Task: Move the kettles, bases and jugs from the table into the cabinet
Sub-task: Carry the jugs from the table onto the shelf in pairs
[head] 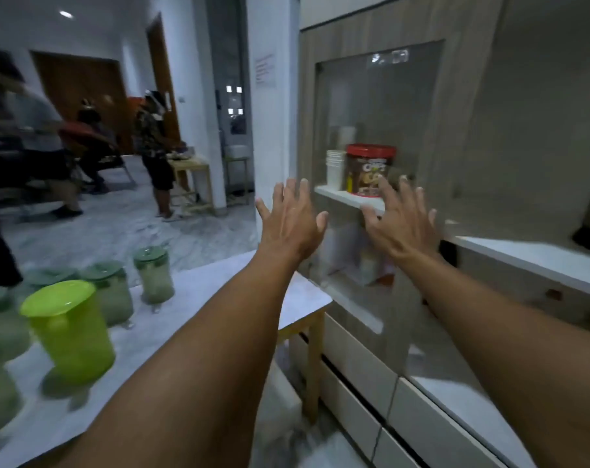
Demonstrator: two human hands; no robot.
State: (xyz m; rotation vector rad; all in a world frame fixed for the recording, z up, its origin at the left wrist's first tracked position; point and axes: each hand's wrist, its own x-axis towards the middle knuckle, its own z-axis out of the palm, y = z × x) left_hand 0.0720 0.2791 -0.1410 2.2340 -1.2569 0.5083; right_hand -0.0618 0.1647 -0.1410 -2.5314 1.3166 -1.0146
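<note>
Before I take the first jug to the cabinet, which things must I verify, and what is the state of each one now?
1. Hands free: ok. The left hand and right hand are open, holding nothing.
2. Glass cabinet door open: not ok; the pane seems to cover the shelf.
3. Room on the white shelf: cannot tell; a red-lidded tub and stacked white cups stand there.
4. Lime-green plastic jug upright on the marble-look table: ok.
5. Lid on the pale green lidded jug: ok, though blurred.
</note>
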